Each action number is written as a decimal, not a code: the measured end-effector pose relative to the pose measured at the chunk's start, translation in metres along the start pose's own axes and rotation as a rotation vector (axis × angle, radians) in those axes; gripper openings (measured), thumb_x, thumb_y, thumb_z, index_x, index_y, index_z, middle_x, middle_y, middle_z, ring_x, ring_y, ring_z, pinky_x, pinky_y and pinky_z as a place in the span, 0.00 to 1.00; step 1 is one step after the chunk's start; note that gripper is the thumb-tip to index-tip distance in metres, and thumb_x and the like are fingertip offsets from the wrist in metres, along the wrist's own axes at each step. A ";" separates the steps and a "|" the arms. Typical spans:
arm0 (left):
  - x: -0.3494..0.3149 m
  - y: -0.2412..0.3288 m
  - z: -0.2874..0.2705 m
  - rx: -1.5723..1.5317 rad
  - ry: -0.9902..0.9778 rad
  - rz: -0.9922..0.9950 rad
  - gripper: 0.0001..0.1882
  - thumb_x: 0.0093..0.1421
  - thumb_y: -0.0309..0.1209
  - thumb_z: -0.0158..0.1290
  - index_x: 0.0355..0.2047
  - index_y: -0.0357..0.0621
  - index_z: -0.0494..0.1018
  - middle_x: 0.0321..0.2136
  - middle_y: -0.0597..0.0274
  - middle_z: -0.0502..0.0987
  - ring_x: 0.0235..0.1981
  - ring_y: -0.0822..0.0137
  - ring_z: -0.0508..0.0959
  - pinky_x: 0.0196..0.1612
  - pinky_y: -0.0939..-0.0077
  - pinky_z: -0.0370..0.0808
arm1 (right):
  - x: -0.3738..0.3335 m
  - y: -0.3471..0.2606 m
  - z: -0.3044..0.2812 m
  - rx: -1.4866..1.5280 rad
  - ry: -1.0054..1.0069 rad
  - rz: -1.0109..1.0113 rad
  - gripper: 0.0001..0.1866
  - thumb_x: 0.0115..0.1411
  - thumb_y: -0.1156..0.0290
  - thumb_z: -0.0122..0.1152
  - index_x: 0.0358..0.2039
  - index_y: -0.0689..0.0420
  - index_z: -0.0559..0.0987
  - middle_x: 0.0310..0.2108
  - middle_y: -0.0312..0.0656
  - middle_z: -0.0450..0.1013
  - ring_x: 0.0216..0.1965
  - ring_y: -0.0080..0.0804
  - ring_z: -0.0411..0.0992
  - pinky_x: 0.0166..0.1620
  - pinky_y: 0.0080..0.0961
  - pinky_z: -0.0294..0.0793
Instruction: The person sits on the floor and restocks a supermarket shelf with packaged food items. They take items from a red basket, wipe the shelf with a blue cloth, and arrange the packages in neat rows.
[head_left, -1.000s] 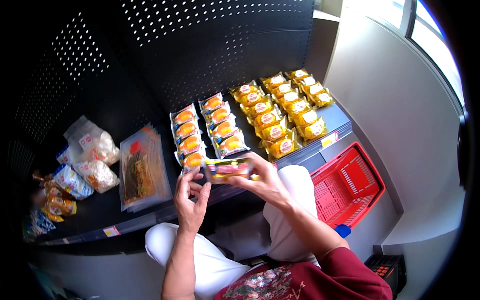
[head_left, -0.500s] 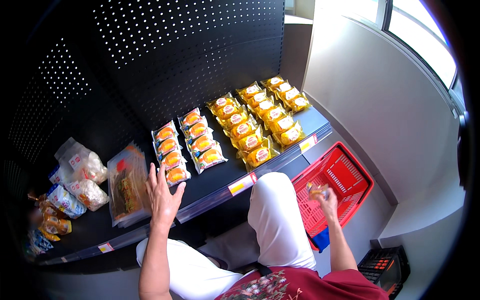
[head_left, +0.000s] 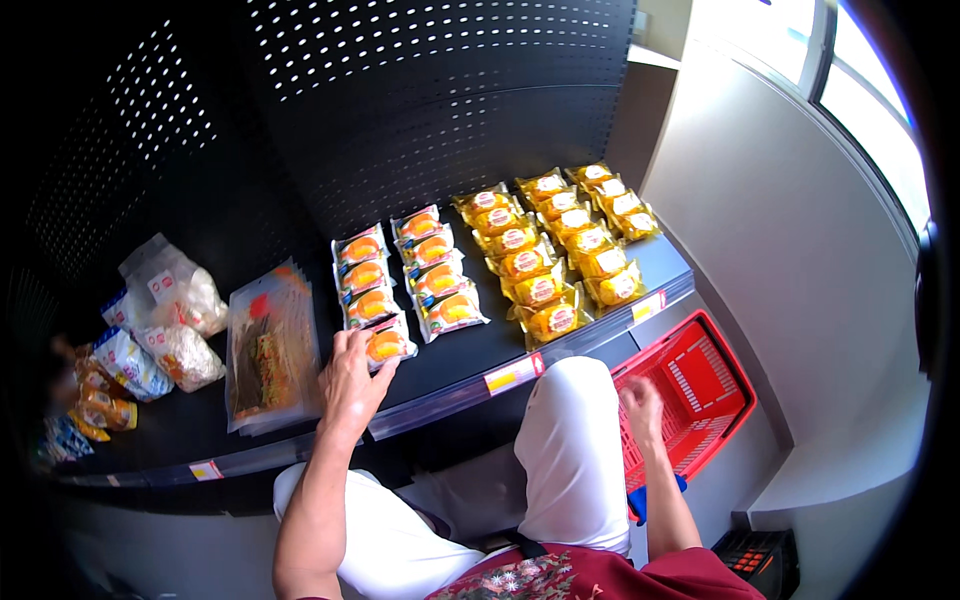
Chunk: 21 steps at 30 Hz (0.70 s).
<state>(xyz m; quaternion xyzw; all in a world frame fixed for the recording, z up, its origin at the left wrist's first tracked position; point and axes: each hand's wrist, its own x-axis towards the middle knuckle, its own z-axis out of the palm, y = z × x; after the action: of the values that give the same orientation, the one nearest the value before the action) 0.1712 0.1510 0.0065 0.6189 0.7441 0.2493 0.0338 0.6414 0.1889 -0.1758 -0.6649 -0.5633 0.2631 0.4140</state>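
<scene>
Nearest the wearer, we note a pair of white-trousered knees [head_left: 572, 440] facing a long black shelf [head_left: 440, 368]. At the right, the right hand [head_left: 643, 405] hangs over the near left part of a red plastic basket with slotted walls [head_left: 752, 402]. Its fingers are curled in; we make out no item, but cannot tell whether the palm hides one.

The left hand [head_left: 350, 385] lies at the shelf's front, fingers along the left side of a white-and-orange plastic-wrapped bun pack [head_left: 390, 342], thumb near its lower edge. We cannot tell whether the grasp has closed. We judge the step in hand to be taking hold of this pack; the next move calls for thumb and fingers to close lightly on the film, without squashing the contents or disturbing the pack behind.

The pack lies flat at the front of the left-hand row, glossy, with a large rounded orange shape on its face; its left side is partly covered by the fingers. We find no visible tear.

Beyond it lie three like packs; just to the right, a second row of four [head_left: 440, 280]. Farther right stand rows of yellow-gold wrapped cakes [head_left: 540, 290]. A black perforated metal panel [head_left: 450, 90] closes the back.
</scene>
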 end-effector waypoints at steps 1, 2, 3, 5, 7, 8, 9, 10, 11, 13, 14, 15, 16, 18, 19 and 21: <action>0.000 0.000 -0.002 -0.005 -0.034 -0.034 0.25 0.59 0.42 0.64 0.50 0.42 0.72 0.47 0.51 0.71 0.46 0.47 0.78 0.47 0.54 0.76 | 0.010 -0.037 0.000 0.095 0.048 -0.063 0.13 0.64 0.78 0.61 0.50 0.62 0.79 0.42 0.44 0.79 0.42 0.33 0.78 0.48 0.29 0.78; 0.001 0.003 -0.005 -0.012 -0.070 -0.064 0.23 0.60 0.42 0.64 0.48 0.43 0.72 0.46 0.52 0.71 0.45 0.47 0.79 0.46 0.53 0.76 | 0.021 -0.062 -0.001 0.148 0.082 -0.086 0.11 0.66 0.78 0.60 0.49 0.60 0.80 0.40 0.40 0.79 0.39 0.27 0.77 0.43 0.24 0.78; 0.000 0.008 -0.010 -0.025 -0.075 -0.083 0.21 0.59 0.42 0.64 0.45 0.44 0.72 0.44 0.52 0.71 0.43 0.48 0.79 0.45 0.53 0.76 | 0.025 -0.105 -0.003 0.187 0.073 -0.149 0.10 0.67 0.76 0.60 0.49 0.58 0.80 0.40 0.37 0.79 0.38 0.20 0.75 0.38 0.19 0.76; -0.001 -0.001 -0.008 -0.088 -0.067 -0.095 0.21 0.59 0.41 0.64 0.46 0.43 0.72 0.44 0.51 0.71 0.44 0.47 0.78 0.45 0.53 0.75 | 0.020 -0.186 0.007 0.368 0.028 -0.229 0.11 0.69 0.75 0.58 0.50 0.57 0.80 0.39 0.34 0.79 0.37 0.19 0.75 0.36 0.17 0.75; -0.001 -0.003 -0.007 -0.109 -0.028 -0.118 0.25 0.59 0.40 0.64 0.50 0.41 0.69 0.45 0.49 0.71 0.46 0.46 0.78 0.47 0.52 0.75 | 0.010 -0.243 0.023 0.412 -0.169 -0.330 0.12 0.69 0.76 0.57 0.52 0.58 0.78 0.40 0.37 0.80 0.38 0.22 0.77 0.38 0.20 0.77; 0.000 -0.004 -0.004 -0.107 -0.030 -0.141 0.30 0.58 0.41 0.64 0.55 0.39 0.66 0.49 0.47 0.71 0.49 0.44 0.77 0.50 0.52 0.76 | 0.003 -0.268 0.035 0.415 -0.281 -0.347 0.13 0.69 0.76 0.58 0.53 0.58 0.77 0.40 0.38 0.80 0.39 0.23 0.78 0.38 0.21 0.77; 0.000 -0.007 -0.003 -0.103 -0.029 -0.154 0.33 0.58 0.42 0.64 0.58 0.40 0.65 0.50 0.45 0.71 0.50 0.43 0.77 0.51 0.52 0.76 | 0.001 -0.280 0.051 0.362 -0.434 -0.359 0.15 0.68 0.74 0.59 0.54 0.59 0.76 0.41 0.41 0.80 0.40 0.26 0.79 0.39 0.23 0.78; -0.001 -0.008 -0.002 -0.100 -0.028 -0.169 0.36 0.58 0.43 0.65 0.60 0.40 0.63 0.52 0.44 0.71 0.51 0.43 0.77 0.52 0.52 0.76 | -0.001 -0.289 0.067 0.307 -0.588 -0.371 0.17 0.67 0.73 0.61 0.56 0.59 0.74 0.42 0.44 0.80 0.42 0.28 0.79 0.41 0.25 0.79; -0.002 -0.009 -0.003 -0.098 -0.072 -0.208 0.39 0.58 0.44 0.65 0.63 0.40 0.61 0.52 0.41 0.72 0.52 0.42 0.77 0.53 0.51 0.75 | -0.006 -0.300 0.084 0.237 -0.699 -0.365 0.20 0.66 0.70 0.62 0.57 0.60 0.72 0.44 0.47 0.80 0.43 0.33 0.80 0.42 0.28 0.79; -0.002 -0.014 0.002 -0.126 -0.073 -0.193 0.41 0.58 0.45 0.65 0.64 0.39 0.60 0.51 0.38 0.76 0.52 0.42 0.78 0.54 0.53 0.75 | -0.006 -0.298 0.116 0.101 -0.822 -0.453 0.28 0.65 0.61 0.65 0.60 0.61 0.68 0.48 0.57 0.78 0.46 0.46 0.80 0.47 0.37 0.80; -0.001 -0.014 0.006 -0.166 -0.092 -0.196 0.42 0.58 0.45 0.65 0.65 0.38 0.59 0.52 0.37 0.76 0.52 0.42 0.78 0.55 0.54 0.74 | -0.007 -0.297 0.129 0.050 -0.828 -0.455 0.28 0.66 0.59 0.64 0.59 0.61 0.68 0.47 0.59 0.78 0.47 0.49 0.80 0.48 0.39 0.79; -0.001 -0.009 0.000 -0.222 -0.140 -0.222 0.43 0.58 0.46 0.65 0.66 0.36 0.58 0.52 0.36 0.77 0.52 0.43 0.79 0.56 0.55 0.74 | -0.006 -0.290 0.144 0.084 -0.837 -0.432 0.28 0.66 0.59 0.64 0.59 0.61 0.68 0.47 0.59 0.78 0.47 0.49 0.80 0.48 0.39 0.79; 0.002 -0.015 0.006 -0.290 -0.172 -0.235 0.44 0.58 0.46 0.65 0.66 0.35 0.58 0.52 0.36 0.76 0.53 0.43 0.78 0.56 0.56 0.74 | -0.006 -0.285 0.156 0.118 -0.844 -0.409 0.28 0.66 0.60 0.64 0.59 0.61 0.68 0.47 0.58 0.78 0.47 0.49 0.80 0.48 0.39 0.79; -0.001 -0.015 0.008 -0.284 -0.134 -0.216 0.46 0.58 0.46 0.65 0.67 0.34 0.57 0.53 0.35 0.76 0.54 0.43 0.78 0.56 0.57 0.74 | -0.011 -0.285 0.166 0.185 -0.824 -0.407 0.27 0.66 0.63 0.65 0.59 0.61 0.68 0.46 0.57 0.79 0.46 0.45 0.80 0.47 0.38 0.79; -0.002 -0.015 0.007 -0.293 -0.124 -0.218 0.45 0.58 0.44 0.66 0.67 0.34 0.57 0.53 0.35 0.75 0.55 0.44 0.78 0.57 0.59 0.74 | -0.013 -0.284 0.171 0.218 -0.811 -0.405 0.26 0.66 0.64 0.65 0.59 0.61 0.68 0.46 0.56 0.79 0.46 0.43 0.81 0.47 0.37 0.80; -0.007 -0.027 0.016 -0.374 0.010 -0.158 0.45 0.57 0.41 0.67 0.67 0.34 0.57 0.52 0.38 0.77 0.52 0.49 0.80 0.53 0.62 0.76 | -0.017 -0.275 0.180 0.358 -0.773 -0.368 0.26 0.66 0.68 0.65 0.60 0.61 0.67 0.43 0.52 0.79 0.44 0.38 0.80 0.45 0.34 0.80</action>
<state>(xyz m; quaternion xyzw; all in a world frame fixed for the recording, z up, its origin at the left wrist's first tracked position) 0.1541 0.1463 -0.0204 0.5404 0.7311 0.3829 0.1640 0.3442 0.2249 -0.0381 -0.3250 -0.7307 0.5068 0.3219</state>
